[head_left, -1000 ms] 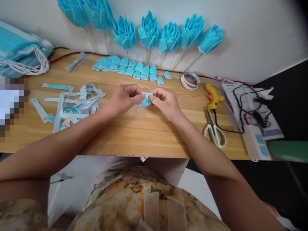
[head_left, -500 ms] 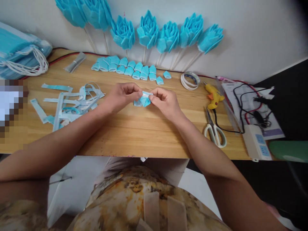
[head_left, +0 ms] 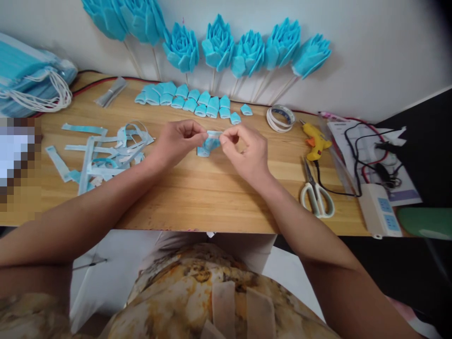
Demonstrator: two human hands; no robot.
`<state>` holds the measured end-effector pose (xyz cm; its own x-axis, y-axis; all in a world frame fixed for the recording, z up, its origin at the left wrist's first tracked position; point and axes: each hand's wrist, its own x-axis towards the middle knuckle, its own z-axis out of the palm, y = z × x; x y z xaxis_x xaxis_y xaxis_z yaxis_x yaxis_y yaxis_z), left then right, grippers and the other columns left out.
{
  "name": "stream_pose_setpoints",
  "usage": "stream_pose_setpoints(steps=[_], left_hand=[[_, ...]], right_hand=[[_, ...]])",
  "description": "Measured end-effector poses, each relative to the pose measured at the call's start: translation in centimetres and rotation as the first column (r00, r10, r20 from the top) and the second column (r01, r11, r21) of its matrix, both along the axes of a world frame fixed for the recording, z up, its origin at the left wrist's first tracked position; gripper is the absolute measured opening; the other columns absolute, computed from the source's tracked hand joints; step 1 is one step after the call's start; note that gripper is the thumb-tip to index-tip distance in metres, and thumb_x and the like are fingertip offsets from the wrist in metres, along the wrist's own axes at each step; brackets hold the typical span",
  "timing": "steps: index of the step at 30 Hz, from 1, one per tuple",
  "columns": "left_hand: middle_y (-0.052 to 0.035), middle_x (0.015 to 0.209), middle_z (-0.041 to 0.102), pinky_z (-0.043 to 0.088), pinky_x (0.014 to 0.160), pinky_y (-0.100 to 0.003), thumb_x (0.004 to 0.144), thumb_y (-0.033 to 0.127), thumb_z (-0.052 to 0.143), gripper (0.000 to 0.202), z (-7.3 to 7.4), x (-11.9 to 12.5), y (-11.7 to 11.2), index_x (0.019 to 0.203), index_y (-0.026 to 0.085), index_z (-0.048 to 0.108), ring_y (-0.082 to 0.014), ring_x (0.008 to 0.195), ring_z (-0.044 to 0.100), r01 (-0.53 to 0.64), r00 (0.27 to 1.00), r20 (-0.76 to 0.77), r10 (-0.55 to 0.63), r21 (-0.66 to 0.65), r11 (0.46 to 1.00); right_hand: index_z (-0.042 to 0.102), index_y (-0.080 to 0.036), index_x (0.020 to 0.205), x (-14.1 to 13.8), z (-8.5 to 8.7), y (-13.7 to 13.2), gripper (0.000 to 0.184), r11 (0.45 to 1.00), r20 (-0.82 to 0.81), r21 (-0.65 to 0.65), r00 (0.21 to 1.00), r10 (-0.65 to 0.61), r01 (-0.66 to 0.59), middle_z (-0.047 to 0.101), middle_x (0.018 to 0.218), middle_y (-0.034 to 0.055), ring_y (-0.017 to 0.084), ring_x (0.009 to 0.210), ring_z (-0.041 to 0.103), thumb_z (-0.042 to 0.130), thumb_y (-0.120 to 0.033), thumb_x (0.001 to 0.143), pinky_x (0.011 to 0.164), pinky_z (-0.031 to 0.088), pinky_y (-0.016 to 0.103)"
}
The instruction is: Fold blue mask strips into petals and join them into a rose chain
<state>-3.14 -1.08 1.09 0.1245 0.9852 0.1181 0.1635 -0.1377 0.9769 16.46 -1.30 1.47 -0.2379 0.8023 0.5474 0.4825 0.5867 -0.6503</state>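
The upper corners of the small light-blue folded fabric piece (head_left: 211,144) are hidden by the fingertips of the left hand (head_left: 181,142) and right hand (head_left: 247,153). The top edge crops the two leftmost bright-blue petalled flowers (head_left: 143,23); the left edge cuts the blue mask stack with white loops (head_left: 26,61). Print on the white paper sheet (head_left: 402,181) is too small to read.

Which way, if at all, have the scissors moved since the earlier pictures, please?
No: against the table and yellow glue gun, the scissors lie in the same place.
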Motion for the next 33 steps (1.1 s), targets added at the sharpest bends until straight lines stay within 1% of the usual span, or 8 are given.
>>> stream_pose_setpoints(steps=[3,8,14,17,21,24,29,33], left_hand=[[-0.0006,0.07,0.065,0.041,0.06,-0.026,0.081,0.033,0.074,0.016,0.1,0.1,-0.2,0.075,0.02,0.068,-0.0127,0.064,0.054,0.025,0.999,-0.022,-0.025,-0.001,1.0],[-0.0003,0.069,0.065,0.04,0.061,-0.026,0.082,0.042,0.075,0.024,-0.1,0.1,-0.2,0.076,0.019,0.069,-0.0132,0.065,0.055,0.07,0.997,-0.04,-0.069,0.014,0.997],[-0.0002,0.07,0.066,0.04,0.061,-0.026,0.081,0.035,0.074,0.017,-0.5,0.2,-0.2,0.075,0.019,0.07,-0.0126,0.064,0.054,0.071,0.997,-0.042,-0.069,0.038,0.997],[-0.0003,0.07,0.066,0.039,0.061,-0.026,0.081,0.033,0.072,0.015,-0.5,0.3,-0.3,0.075,0.019,0.07,-0.0125,0.063,0.053,0.068,0.997,-0.048,-0.064,0.081,0.994],[0.0003,0.068,0.065,0.039,0.059,-0.026,0.082,0.032,0.071,0.014,-0.4,0.5,-0.5,0.074,0.02,0.069,-0.0128,0.063,0.053,0.063,0.992,-0.116,-0.049,0.12,0.991],[0.0003,0.068,0.065,0.039,0.059,-0.026,0.082,0.027,0.07,0.012,-0.3,0.5,-0.5,0.073,0.02,0.069,-0.0125,0.063,0.053,0.055,0.991,-0.13,-0.037,0.135,0.989],[0.0001,0.067,0.064,0.038,0.058,-0.026,0.08,0.027,0.068,0.011,-0.3,0.6,-0.5,0.072,0.019,0.069,-0.0117,0.062,0.051,0.049,0.995,-0.089,-0.037,0.138,0.989],[-0.0001,0.068,0.065,0.038,0.058,-0.026,0.079,0.028,0.069,0.011,-0.4,0.6,-0.4,0.071,0.02,0.069,-0.0118,0.061,0.05,0.039,0.998,-0.056,-0.032,0.124,0.992]], right_hand=[[0.065,-0.023,0.075,-0.1,-0.4,0.1,0.015,1.0,0.108,0.006,0.994,0.006,-0.006,0.068,0.075,0.0003,0.017,0.074,0.057,0.064,-0.025,0.09,0.081,0.042,0.037],[0.068,-0.023,0.079,0.1,-1.1,0.6,0.013,1.0,0.153,-0.023,0.988,0.021,-0.018,0.069,0.075,0.0002,0.017,0.074,0.058,0.064,-0.025,0.091,0.081,0.041,0.037],[0.068,-0.023,0.077,0.0,-1.1,0.5,0.011,0.999,0.126,-0.022,0.991,0.036,-0.033,0.069,0.074,0.0001,0.017,0.072,0.057,0.067,-0.025,0.088,0.079,0.041,0.036],[0.068,-0.023,0.076,-0.1,-1.0,0.5,0.012,0.998,0.119,-0.054,0.992,0.041,-0.034,0.068,0.073,0.0001,0.016,0.071,0.056,0.066,-0.025,0.088,0.077,0.042,0.035],[0.069,-0.022,0.076,-0.2,-1.0,0.4,0.012,0.995,0.099,-0.093,0.994,0.054,-0.045,0.068,0.072,-0.0005,0.015,0.07,0.055,0.065,-0.023,0.087,0.075,0.044,0.033],[0.07,-0.022,0.076,-0.2,-0.9,0.3,0.013,0.99,0.065,-0.133,0.996,0.062,-0.053,0.067,0.07,-0.001,0.014,0.068,0.054,0.064,-0.024,0.087,0.073,0.044,0.031],[0.074,-0.021,0.079,-0.2,-0.8,0.2,0.014,0.971,-0.032,-0.219,0.996,0.089,-0.094,0.07,0.072,-0.001,0.013,0.066,0.055,0.063,-0.025,0.087,0.068,0.044,0.028],[0.076,-0.02,0.081,-0.1,-0.7,0.2,0.016,0.961,-0.054,-0.261,0.996,0.077,-0.089,0.071,0.072,-0.001,0.013,0.067,0.057,0.062,-0.027,0.087,0.067,0.045,0.027]])
